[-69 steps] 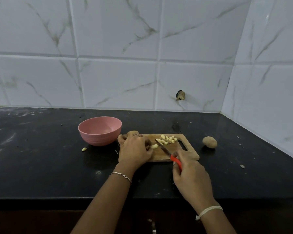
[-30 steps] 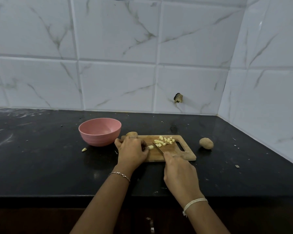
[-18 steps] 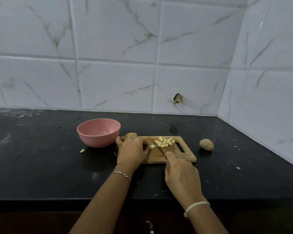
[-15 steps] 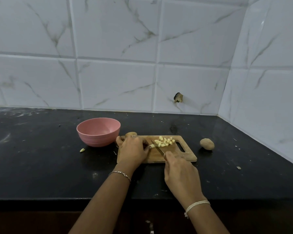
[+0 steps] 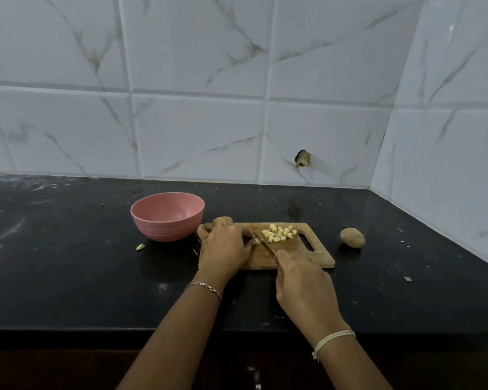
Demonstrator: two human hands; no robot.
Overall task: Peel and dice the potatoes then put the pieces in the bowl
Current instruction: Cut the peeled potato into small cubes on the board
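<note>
A wooden cutting board (image 5: 319, 256) lies on the black counter with a pile of pale diced potato pieces (image 5: 279, 234) at its far side. My left hand (image 5: 223, 247) pins a small peeled potato piece (image 5: 256, 242) on the board's left part. My right hand (image 5: 302, 280) grips a knife (image 5: 262, 243) whose blade rests against that piece; the handle is hidden in my fist. An empty pink bowl (image 5: 167, 216) stands left of the board. One unpeeled potato (image 5: 352, 237) sits right of the board, another (image 5: 221, 220) peeks out behind my left hand.
A stray potato bit (image 5: 140, 246) lies on the counter in front of the bowl. Tiled walls close the back and the right corner. The counter's front edge (image 5: 96, 332) runs below my forearms. Small crumbs (image 5: 407, 279) dot the right side.
The knife has worked leftward along the potato piece, which is now shorter under my left fingers. My right hand slid forward over the handle, hiding its red colour. The diced pile stays put.
</note>
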